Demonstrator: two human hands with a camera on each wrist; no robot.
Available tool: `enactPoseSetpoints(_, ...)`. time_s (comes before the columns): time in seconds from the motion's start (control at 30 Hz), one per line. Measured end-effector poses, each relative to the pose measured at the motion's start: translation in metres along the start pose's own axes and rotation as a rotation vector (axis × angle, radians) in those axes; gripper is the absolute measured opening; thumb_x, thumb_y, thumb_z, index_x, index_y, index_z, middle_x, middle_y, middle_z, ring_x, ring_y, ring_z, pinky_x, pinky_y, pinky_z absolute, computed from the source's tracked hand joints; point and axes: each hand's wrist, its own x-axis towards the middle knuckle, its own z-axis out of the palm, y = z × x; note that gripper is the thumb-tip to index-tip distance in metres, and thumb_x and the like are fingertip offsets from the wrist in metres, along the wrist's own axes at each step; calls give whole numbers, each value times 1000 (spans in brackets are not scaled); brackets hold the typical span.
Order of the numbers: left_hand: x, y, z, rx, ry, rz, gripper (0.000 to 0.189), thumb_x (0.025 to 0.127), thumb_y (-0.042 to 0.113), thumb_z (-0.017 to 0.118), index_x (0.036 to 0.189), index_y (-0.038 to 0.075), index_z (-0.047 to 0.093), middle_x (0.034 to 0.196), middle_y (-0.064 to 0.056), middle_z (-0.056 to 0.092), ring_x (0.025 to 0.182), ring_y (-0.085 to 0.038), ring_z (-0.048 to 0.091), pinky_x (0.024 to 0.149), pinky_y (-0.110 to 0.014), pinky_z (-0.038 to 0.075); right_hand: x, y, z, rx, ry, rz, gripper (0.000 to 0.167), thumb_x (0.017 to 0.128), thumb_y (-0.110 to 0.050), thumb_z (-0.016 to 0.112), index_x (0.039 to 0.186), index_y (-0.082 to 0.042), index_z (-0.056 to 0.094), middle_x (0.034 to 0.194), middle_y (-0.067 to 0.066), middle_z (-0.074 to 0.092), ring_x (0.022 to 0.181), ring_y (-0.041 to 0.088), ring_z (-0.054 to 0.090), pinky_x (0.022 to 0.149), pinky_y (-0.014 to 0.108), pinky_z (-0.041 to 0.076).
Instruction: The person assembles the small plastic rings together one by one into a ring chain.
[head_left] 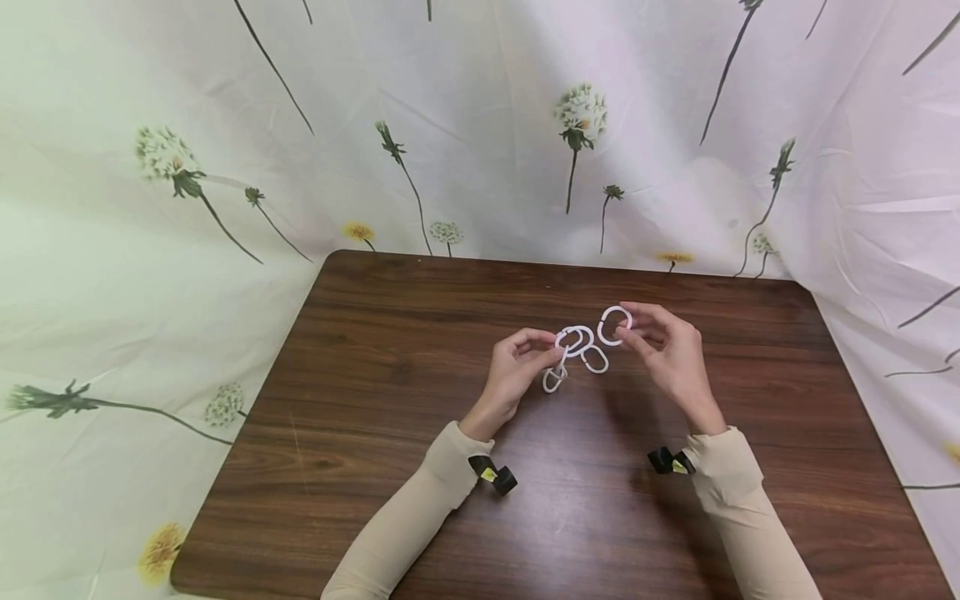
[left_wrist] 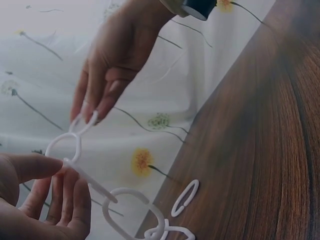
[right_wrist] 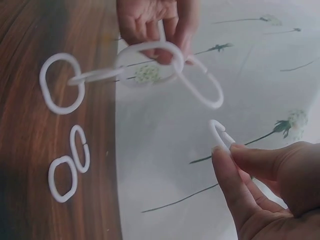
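My left hand pinches a chain of several white plastic links between thumb and fingers, above the table. Part of the chain hangs down below the fingertips. To its right, my right hand pinches a single white open link with a small gap in its loop. In the right wrist view this link stands close to the chain's end link but apart from it. Two loose white links lie on the table below the chain in that view.
The brown wood-grain table has rounded corners. A pale cloth with a flower print hangs behind it and along its sides. Dark wrist cameras sit at both beige cuffs.
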Motion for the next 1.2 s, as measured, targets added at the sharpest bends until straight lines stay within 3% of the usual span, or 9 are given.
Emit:
enactPoseSetpoints(0.4,-1,2,0,-9,1,-6,29,88,-7,76,114,-15,67,88,4,72,79,-5,68,72,-19,59,-2,-16,7,16,-16,-29,38,90,2,78,127,-3,72,99,22,76,85,-7,70,78,8,59)
enactPoseSetpoints(0.67,-2,3,2,-16,-8,2,29,88,-6,76,114,-15,67,93,-2,74,80,-6,69,73,-20,60,-2,-18,10,-38,-32,-59,37,90,1,78,126,-7,75,99,18,78,87,-9,70,83,9,59)
enactPoseSetpoints(0.97,-2,4,4,-26,-18,-4,30,88,-8,75,116,-15,66,91,0,73,78,-5,69,70,-17,59,-1,-19,14,-89,-37,-74,36,88,1,80,123,-8,77,99,17,78,86,4,73,80,9,59)
enactPoseSetpoints(1.2,-2,5,5,-20,-24,-7,30,88,-8,75,116,-15,67,90,3,73,79,-5,69,73,-18,59,-1,-17,19,-98,-37,-107,34,88,1,80,121,-8,78,96,14,78,85,6,73,80,9,59)
